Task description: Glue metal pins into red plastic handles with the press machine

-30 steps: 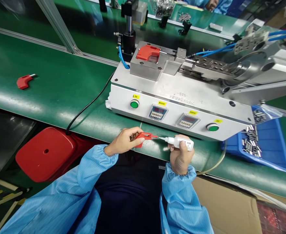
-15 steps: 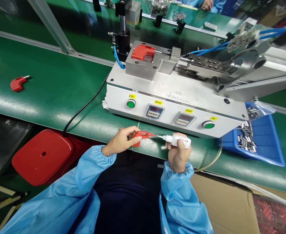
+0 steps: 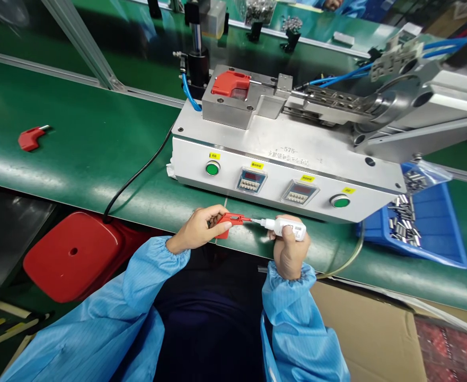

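Over the bench's front edge, my left hand (image 3: pixel 196 228) pinches a red plastic handle piece (image 3: pixel 233 218) whose thin stem points right. My right hand (image 3: pixel 289 250) is closed around a small white glue-type bottle (image 3: pixel 292 228) lying on its side. The bottle's narrow tip points left and meets, or nearly meets, the end of the red stem; contact is too fine to tell. Behind both hands is a white press machine (image 3: pixel 233 154). Another red piece (image 3: pixel 230 83) sits in its metal fixture, with a thin rod at its right end.
A red piece with a metal tip (image 3: pixel 32 138) lies on the green bench (image 3: pixel 98 138) at left. A blue bin (image 3: pixel 442 223) of short metal tubes stands at right. Below are a red stool (image 3: pixel 72 254) and a cardboard box (image 3: pixel 368 329). Someone's hand (image 3: pixel 332 4) shows across the bench.
My right hand has brought the bottle slightly left, so its tip is now at the end of the red stem. My left hand stays almost still.
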The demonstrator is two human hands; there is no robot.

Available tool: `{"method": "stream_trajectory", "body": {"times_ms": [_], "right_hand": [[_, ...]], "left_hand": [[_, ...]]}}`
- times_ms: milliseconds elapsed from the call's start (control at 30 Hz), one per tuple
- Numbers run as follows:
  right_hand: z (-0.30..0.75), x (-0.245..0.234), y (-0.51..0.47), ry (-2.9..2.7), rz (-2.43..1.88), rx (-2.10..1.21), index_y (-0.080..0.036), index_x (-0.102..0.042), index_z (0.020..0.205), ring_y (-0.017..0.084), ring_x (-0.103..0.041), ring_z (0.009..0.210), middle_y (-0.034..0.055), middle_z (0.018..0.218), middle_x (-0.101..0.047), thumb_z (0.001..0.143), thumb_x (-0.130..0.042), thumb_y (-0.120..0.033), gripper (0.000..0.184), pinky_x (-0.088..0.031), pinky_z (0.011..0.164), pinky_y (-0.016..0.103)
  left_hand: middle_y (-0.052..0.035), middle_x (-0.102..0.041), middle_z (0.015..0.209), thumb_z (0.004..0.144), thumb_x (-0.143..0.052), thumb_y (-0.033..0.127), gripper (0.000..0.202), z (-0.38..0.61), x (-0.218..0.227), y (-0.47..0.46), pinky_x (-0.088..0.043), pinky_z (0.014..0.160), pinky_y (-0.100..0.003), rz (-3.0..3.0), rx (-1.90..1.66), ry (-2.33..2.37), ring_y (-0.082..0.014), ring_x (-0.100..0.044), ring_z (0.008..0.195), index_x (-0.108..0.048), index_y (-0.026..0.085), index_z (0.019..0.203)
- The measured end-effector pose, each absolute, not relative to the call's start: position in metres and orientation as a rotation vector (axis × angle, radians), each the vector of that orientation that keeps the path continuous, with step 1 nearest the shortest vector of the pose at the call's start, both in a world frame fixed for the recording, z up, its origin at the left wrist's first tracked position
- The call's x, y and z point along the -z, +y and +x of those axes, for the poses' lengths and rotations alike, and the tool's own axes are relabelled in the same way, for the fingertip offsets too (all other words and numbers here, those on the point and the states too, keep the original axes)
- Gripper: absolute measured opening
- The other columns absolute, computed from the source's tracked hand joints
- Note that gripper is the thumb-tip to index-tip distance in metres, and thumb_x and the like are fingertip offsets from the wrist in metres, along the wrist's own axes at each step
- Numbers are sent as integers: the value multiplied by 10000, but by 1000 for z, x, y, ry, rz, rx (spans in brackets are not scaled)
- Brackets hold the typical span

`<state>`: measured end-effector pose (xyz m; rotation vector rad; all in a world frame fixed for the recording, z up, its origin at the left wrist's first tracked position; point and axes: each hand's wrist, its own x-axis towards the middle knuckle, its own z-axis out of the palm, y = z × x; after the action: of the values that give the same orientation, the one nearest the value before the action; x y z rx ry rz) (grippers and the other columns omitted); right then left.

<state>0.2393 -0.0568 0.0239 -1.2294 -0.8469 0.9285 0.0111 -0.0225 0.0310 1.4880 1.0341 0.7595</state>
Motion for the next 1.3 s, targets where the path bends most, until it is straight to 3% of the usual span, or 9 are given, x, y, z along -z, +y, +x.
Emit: {"method": "stream_trajectory", "body": {"times_ms": [167,733,1167,1300], "right_hand": [[239,-24,-56,-851,-1226,-915,-208,-690,868,119,-480,464,-33,605,-592,742,-835,-634,467,-394,473,272],[242,-19,-57,-880,-1218,-911,-208,-702,878,140,-547,488,-22,621,-618,774,-826,-608,432,-409,478,276],[244,-16,-59,-898,-1256,-915,-227,-670,900,158,-538,503,-11,654,-607,804,-788,-612,414,-448,503,315],[248,-13,-59,-910,-1231,-924,-240,-666,985,194,-601,566,-4,680,-612,873,-711,-609,388,-510,567,347]], "left_hand": [[-16,-652,762,932,-670,457,287,12,-30,-23,-452,629,-246,1481,-773,1026,-150,-557,683,-713,174,952],[1,-621,756,930,-673,413,245,10,-31,-23,-429,628,-242,1482,-795,992,-136,-522,669,-707,171,944],[5,-623,755,943,-675,405,236,11,-30,-24,-430,619,-239,1481,-817,987,-132,-529,655,-713,173,964],[-2,-632,767,930,-681,393,228,10,-30,-22,-437,633,-241,1441,-804,979,-136,-539,673,-707,167,950]]}}
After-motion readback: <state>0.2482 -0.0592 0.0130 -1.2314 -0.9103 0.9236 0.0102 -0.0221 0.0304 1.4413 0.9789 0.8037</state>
